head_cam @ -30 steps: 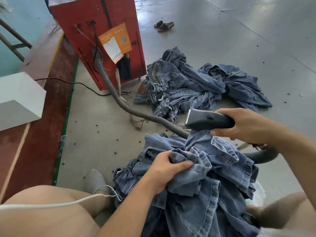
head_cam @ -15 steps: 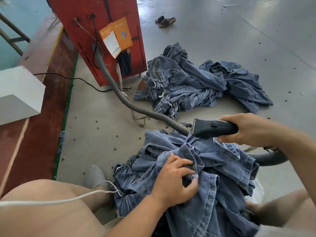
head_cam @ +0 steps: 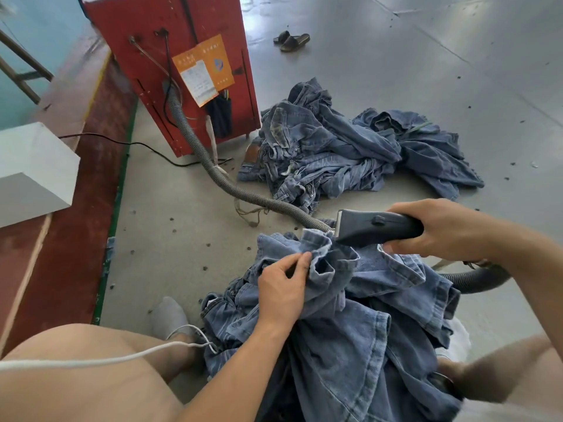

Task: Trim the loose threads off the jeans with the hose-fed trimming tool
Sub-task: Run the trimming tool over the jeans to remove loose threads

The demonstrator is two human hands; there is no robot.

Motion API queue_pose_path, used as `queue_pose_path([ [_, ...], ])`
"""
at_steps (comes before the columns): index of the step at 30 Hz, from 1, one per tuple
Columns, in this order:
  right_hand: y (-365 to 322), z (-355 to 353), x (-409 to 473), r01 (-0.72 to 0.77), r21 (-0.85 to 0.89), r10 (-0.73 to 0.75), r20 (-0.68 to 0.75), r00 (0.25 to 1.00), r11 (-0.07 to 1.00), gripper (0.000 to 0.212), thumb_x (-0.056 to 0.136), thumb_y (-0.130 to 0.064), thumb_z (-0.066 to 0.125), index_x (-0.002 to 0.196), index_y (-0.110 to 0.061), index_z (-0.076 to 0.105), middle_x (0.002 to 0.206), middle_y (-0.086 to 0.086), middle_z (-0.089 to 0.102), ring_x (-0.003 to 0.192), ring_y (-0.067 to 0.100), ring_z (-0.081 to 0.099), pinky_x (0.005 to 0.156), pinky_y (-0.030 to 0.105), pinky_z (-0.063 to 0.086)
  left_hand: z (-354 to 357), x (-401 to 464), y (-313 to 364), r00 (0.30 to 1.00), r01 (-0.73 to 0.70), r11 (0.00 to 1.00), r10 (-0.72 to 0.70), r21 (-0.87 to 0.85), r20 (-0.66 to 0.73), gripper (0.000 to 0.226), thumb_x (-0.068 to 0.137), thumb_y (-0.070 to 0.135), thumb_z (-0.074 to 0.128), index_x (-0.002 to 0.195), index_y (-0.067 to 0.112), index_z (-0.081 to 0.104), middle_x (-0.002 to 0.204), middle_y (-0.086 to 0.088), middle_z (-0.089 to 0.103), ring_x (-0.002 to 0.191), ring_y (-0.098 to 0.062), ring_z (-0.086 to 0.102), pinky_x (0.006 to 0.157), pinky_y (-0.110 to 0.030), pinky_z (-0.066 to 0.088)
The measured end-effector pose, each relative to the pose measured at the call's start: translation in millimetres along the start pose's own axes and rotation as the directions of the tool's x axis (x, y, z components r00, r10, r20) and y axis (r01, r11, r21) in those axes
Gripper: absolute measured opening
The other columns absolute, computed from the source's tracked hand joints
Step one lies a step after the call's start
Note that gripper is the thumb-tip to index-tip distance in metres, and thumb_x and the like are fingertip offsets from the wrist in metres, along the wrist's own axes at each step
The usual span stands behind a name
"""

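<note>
Left hand [head_cam: 281, 289]: pinches a fold of the jeans [head_cam: 350, 315] heaped in the lap.
Right hand [head_cam: 451, 229]: wrapped round the trimming tool [head_cam: 376, 228], whose head touches the raised fold just beyond the left fingers.
Hose [head_cam: 231, 187]: runs from behind the right hand to the red machine [head_cam: 170, 50] far ahead.
Floor [head_cam: 396, 62]: grey concrete, speckled with lint; a denim pile [head_cam: 350, 150] beyond the hands, sandals [head_cam: 292, 41] farther off.
</note>
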State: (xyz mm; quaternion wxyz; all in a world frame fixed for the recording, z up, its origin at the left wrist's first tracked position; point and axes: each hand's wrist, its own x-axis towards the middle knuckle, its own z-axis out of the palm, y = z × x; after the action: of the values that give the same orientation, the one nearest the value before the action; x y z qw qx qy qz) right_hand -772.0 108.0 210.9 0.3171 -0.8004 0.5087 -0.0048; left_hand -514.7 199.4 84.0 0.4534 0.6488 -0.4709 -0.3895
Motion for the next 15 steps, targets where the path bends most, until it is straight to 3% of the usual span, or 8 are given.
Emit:
queue_pose_path([
  [5, -2, -13, -8, -0.006, 0.12, -0.006, 0.098, 0.995, 0.993, 0.02, 0.086, -0.043, 0.081, 0.102, -0.04, 0.069, 0.077, -0.008, 0.069, 0.065, 0.01, 0.067, 0.061, 0.028, 0.057, 5, 0, 11, 0.998, 0.059, 0.949, -0.054, -0.311, 0.026, 0.018, 0.102, 0.03, 0.064, 0.098, 0.034, 0.081, 0.096, 0.006, 0.08, 0.091, -0.008, 0.074, 0.08, -0.026, 0.06],
  [8, -12, 0, -2, 0.033, 0.026, -0.036, 0.114, 0.993, 0.999, 0.018, 0.086, -0.042, 0.08, 0.099, -0.041, 0.067, 0.079, -0.014, 0.068, 0.067, 0.005, 0.063, 0.061, 0.027, 0.049, 14, -7, 12, 0.993, 0.07, 0.957, -0.04, -0.281, 0.109, 0.014, 0.1, 0.019, 0.068, 0.096, 0.023, 0.081, 0.093, -0.003, 0.079, 0.087, -0.011, 0.071, 0.082, -0.039, 0.061],
  [11, -19, 10, 8, 0.083, 0.006, -0.083, -0.057, 0.995, 0.997, 0.021, 0.087, -0.044, 0.08, 0.102, -0.046, 0.066, 0.084, -0.026, 0.066, 0.077, -0.002, 0.062, 0.066, 0.024, 0.042, 24, -16, 12, 0.973, 0.091, 0.963, -0.033, -0.253, 0.227, 0.016, 0.098, 0.011, 0.068, 0.102, 0.02, 0.081, 0.099, 0.0, 0.08, 0.097, -0.019, 0.075, 0.09, -0.038, 0.061],
  [13, -16, 4, 11, 0.063, 0.06, -0.054, -0.143, 0.988, 0.996, 0.022, 0.086, -0.046, 0.08, 0.103, -0.045, 0.065, 0.083, -0.027, 0.067, 0.075, -0.003, 0.063, 0.067, 0.025, 0.043, 26, -18, 12, 0.977, 0.105, 0.967, -0.057, -0.233, 0.205, 0.018, 0.101, 0.014, 0.065, 0.098, 0.022, 0.081, 0.096, 0.001, 0.079, 0.096, -0.021, 0.075, 0.087, -0.037, 0.061],
  [15, -9, -6, 7, 0.056, 0.11, -0.042, -0.129, 0.991, 0.992, 0.018, 0.087, -0.044, 0.079, 0.099, -0.044, 0.066, 0.079, -0.022, 0.068, 0.067, 0.001, 0.064, 0.064, 0.024, 0.045, 25, -14, 11, 0.985, 0.151, 0.96, -0.127, -0.237, 0.114, 0.024, 0.102, 0.017, 0.062, 0.089, 0.027, 0.08, 0.088, 0.005, 0.078, 0.085, -0.011, 0.072, 0.077, -0.03, 0.059],
])
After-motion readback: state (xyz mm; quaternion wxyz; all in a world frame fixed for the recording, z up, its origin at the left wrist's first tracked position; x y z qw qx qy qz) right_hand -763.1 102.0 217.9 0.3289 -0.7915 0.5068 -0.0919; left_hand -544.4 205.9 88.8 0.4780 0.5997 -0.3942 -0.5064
